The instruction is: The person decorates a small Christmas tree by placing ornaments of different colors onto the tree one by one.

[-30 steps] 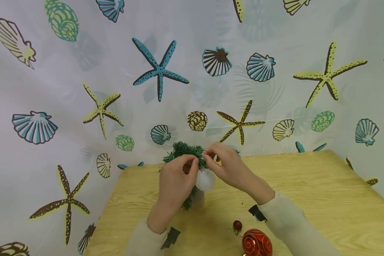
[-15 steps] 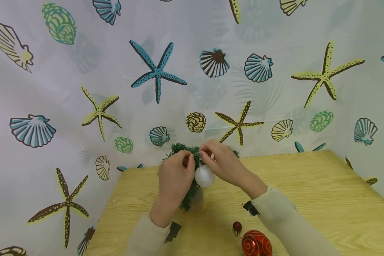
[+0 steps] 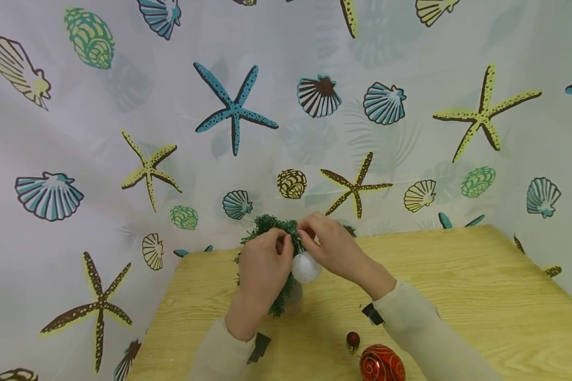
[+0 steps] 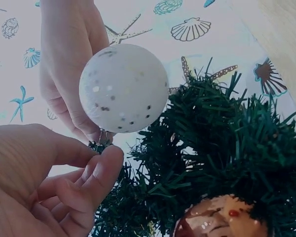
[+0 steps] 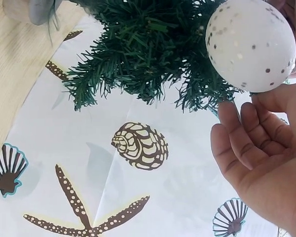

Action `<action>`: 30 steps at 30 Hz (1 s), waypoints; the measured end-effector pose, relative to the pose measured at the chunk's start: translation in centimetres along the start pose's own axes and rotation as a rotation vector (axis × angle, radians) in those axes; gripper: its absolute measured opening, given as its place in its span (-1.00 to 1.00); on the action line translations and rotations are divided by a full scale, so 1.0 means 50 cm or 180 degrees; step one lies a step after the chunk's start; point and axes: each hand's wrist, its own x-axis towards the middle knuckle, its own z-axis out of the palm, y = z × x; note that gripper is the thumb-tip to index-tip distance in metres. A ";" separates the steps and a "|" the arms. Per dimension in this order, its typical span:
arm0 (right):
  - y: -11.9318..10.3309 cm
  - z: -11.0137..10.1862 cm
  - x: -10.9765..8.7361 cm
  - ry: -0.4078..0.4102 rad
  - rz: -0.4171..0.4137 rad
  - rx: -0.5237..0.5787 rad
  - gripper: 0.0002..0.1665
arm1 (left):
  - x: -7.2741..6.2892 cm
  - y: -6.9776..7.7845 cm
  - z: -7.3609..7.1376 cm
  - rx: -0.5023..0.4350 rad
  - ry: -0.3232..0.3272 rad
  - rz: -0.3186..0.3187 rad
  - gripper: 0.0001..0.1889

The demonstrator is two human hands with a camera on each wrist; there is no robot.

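A white ball ornament (image 3: 307, 267) with shiny dots hangs from a thin string just below my fingertips. It overlaps the front of a small green artificial Christmas tree (image 4: 237, 128). My left hand (image 3: 263, 270) pinches the string between thumb and index finger, near the branches. Close on the right, my right hand (image 3: 334, 244) pinches the string too, its thumb and index tips right by the ball's top. In the right wrist view, the remaining fingers (image 5: 234, 143) of this hand are loosely bent. A glossy reddish-brown ball (image 4: 219, 217) is among the branches.
Nearer on the wooden table (image 3: 457, 296) lie a small dark red bauble (image 3: 353, 339) and a larger red ornament (image 3: 382, 363) with swirls, beside my right sleeve. A white curtain (image 3: 267, 47) printed with shells and starfish stands behind and along the sides.
The right hand and forearm have shifted slightly left, narrowing the gap between the fingertips. The white ball swayed a little and hangs at nearly the same spot; both hands keep their pinch.
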 end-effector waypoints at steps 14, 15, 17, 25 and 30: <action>-0.001 0.010 -0.013 0.0016 -0.0086 0.0108 -0.90 | -0.013 -0.002 0.002 -0.0018 -0.0095 0.0023 -0.89; -0.001 0.011 -0.014 0.0023 -0.0092 0.0107 -0.90 | -0.013 -0.002 0.002 -0.0028 -0.0097 0.0015 -0.90; 0.000 0.011 -0.014 0.0050 -0.0112 0.0116 -0.90 | -0.014 -0.003 0.001 -0.0041 -0.0097 0.0001 -0.91; -0.002 -0.001 -0.016 0.0083 -0.0069 0.0206 -0.90 | -0.016 0.002 -0.007 -0.0053 -0.0067 -0.0002 -0.92; -0.001 -0.005 -0.020 0.0094 -0.0046 0.0178 -0.89 | -0.020 0.008 -0.021 -0.0073 -0.0088 -0.0101 -0.86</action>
